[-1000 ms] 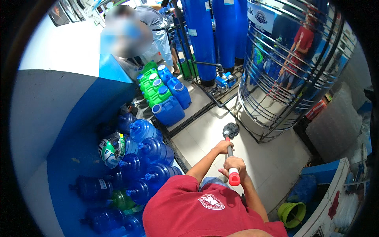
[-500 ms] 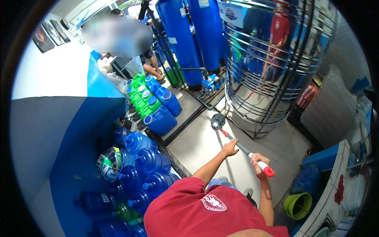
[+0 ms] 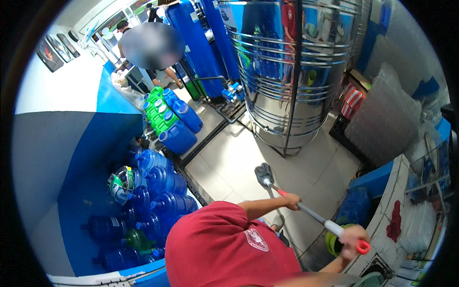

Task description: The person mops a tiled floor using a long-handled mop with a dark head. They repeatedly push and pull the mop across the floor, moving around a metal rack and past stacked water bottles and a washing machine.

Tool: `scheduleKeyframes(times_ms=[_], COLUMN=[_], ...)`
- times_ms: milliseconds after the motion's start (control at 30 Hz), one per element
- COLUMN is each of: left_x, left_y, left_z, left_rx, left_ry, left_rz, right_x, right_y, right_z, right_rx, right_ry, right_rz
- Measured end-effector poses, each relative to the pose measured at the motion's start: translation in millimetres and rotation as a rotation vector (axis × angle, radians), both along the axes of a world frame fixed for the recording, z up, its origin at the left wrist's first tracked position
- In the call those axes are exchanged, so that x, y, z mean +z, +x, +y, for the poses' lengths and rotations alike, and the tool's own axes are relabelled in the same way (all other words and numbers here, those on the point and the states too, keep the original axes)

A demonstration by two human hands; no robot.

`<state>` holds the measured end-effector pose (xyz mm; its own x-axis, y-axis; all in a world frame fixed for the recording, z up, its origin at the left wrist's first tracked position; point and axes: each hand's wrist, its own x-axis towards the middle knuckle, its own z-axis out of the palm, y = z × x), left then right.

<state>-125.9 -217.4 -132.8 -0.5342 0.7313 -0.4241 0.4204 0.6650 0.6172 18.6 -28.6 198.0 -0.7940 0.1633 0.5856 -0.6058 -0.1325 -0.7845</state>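
Observation:
A mop (image 3: 311, 212) with a long grey pole, red and white parts and a dark grey head slants across in front of me. Its head (image 3: 263, 173) rests flat on the pale tiled floor, away from the tank's base. My left hand (image 3: 291, 201) is closed around the pole partway down. Up near the red-tipped end, my right hand (image 3: 355, 239) grips the white handle section, slightly blurred. Below the pole, partly covered by my right arm and the handle, stands a yellow-green bucket (image 3: 331, 244).
A shiny steel tank (image 3: 287, 115) in a metal frame stands ahead. Blue water bottles (image 3: 165, 181) with a helmet (image 3: 121, 185) lie at left, and green and blue jugs (image 3: 178, 137) stand beyond. A tiled counter (image 3: 382, 210) runs along the right. Another person (image 3: 165, 76) is at the far left.
The mop head has moved back from the tank toward me. Both hands have swung right with the pole, my right hand now over the bucket and counter side. The view has turned right.

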Motion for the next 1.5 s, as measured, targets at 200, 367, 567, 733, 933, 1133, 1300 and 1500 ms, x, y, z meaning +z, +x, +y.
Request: scheduleKeyframes(times_ms=[200, 367, 567, 733, 933, 1133, 1300, 1500], left_x=[27.5, 32.7, 3.1, -27.7, -38.4, -25.4, 5.0, 42.8], left_y=[98.4, 121.5, 65.7, -28.3, -88.6, -114.8, -146.0, -120.9], left_z=[112.0, 116.6, 41.4, -110.4, -313.5, -424.4, -464.6, -438.5], left_rx=[-0.346, -0.418, -0.268, 0.064, 0.722, 0.986, 1.045, 0.878], left_ry=[0.153, 0.108, -0.059, -0.183, -0.247, -0.001, 0.137, 0.564], left_rz=[-0.016, -0.043, -0.031, 0.225, 0.025, 0.292, 0.319, 0.561], right_x=[49.9, 58.0, -50.6, -98.2, -86.1, -109.5, -85.0, -17.6], right_y=[75.1, 61.5, 27.5, -27.2, -137.8, -242.2, -244.7, -202.3], right_z=[95.8, 141.2, 137.7, -22.0, -216.6, -366.1, -432.1, -429.6], right_rx=[0.176, 0.851, 0.656, 0.047, 0.405, 0.537, 0.640, 0.667], right_ry=[-0.214, 0.202, 0.294, -0.103, 0.143, 0.097, 0.448, 0.526], right_rz=[0.135, 0.315, 0.505, -0.084, -0.248, -0.188, -0.160, -0.128])
